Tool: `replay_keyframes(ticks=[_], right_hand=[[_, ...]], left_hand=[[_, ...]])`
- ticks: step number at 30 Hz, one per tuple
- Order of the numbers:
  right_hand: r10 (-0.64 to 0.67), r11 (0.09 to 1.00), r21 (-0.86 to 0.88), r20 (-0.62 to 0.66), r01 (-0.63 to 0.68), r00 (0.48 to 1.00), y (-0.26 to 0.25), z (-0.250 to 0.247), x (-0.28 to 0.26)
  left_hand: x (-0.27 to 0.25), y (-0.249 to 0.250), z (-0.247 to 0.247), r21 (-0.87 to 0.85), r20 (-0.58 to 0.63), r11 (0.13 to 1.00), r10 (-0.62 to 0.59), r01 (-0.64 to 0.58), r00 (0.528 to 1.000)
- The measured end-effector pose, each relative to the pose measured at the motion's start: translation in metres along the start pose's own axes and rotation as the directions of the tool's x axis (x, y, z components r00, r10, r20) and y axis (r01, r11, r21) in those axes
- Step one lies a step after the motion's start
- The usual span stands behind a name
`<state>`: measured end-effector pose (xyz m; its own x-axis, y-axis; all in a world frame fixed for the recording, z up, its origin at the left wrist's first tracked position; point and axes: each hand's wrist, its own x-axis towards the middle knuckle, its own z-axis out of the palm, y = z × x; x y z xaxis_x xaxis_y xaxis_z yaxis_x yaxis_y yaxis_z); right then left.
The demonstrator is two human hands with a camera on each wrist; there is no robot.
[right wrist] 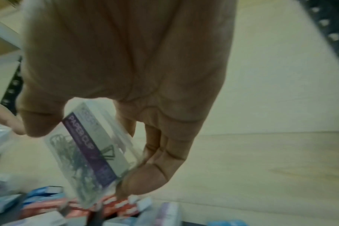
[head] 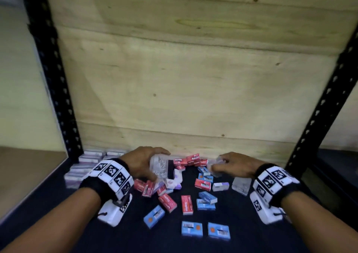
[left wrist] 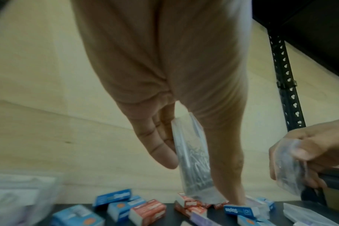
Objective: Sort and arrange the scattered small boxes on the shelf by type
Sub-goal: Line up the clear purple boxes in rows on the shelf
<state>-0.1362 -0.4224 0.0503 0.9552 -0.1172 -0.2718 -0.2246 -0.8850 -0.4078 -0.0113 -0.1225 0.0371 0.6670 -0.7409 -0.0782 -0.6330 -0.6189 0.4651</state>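
Small red (head: 202,184), blue (head: 191,229) and white-purple (head: 220,186) boxes lie scattered on the dark shelf (head: 58,223). My left hand (head: 144,165) grips a clear plastic box of paper clips (head: 159,167) just above the pile; the left wrist view shows that clear box (left wrist: 194,165) pinched between fingers and thumb. To the right, my right hand (head: 230,167) holds another clear paper clip box (head: 214,164). In the right wrist view its purple "PAPER CLIP" label (right wrist: 89,149) shows between thumb and fingers.
White-purple boxes stand in neat rows (head: 87,165) at the back left by a black perforated upright (head: 52,66). A second upright (head: 321,117) rises on the right. One more clear box (head: 241,185) lies near my right wrist. A plywood panel (head: 193,78) closes the back.
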Motion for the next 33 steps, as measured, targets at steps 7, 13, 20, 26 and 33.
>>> replay_keyframes(ticks=[7, 13, 20, 26, 33], right_hand=[[-0.184, 0.972, -0.123, 0.126, 0.2, 0.975, -0.084, 0.046, 0.031], [-0.273, 0.937, -0.151, 0.246, 0.315, 0.93, -0.152, 0.087, 0.042], [-0.288, 0.861, -0.332, 0.305, 0.385, 0.907, -0.195, 0.131, 0.049], [-0.258, 0.847, -0.386, 0.305, 0.366, 0.917, -0.2, 0.144, 0.053], [-0.25, 0.871, -0.355, 0.276, 0.34, 0.928, -0.203, 0.147, 0.054]], left_hand=[[-0.072, -0.054, -0.009, -0.015, -0.025, 0.994, -0.11, 0.11, 0.994], [-0.117, -0.098, -0.009, 0.008, -0.034, 0.97, -0.241, 0.242, 0.97], [-0.143, -0.118, 0.003, 0.112, -0.044, 0.952, -0.282, 0.285, 0.958], [-0.151, -0.115, 0.005, 0.124, -0.013, 0.96, -0.253, 0.252, 0.967], [-0.147, -0.112, 0.016, 0.165, 0.081, 0.953, -0.27, 0.254, 0.959]])
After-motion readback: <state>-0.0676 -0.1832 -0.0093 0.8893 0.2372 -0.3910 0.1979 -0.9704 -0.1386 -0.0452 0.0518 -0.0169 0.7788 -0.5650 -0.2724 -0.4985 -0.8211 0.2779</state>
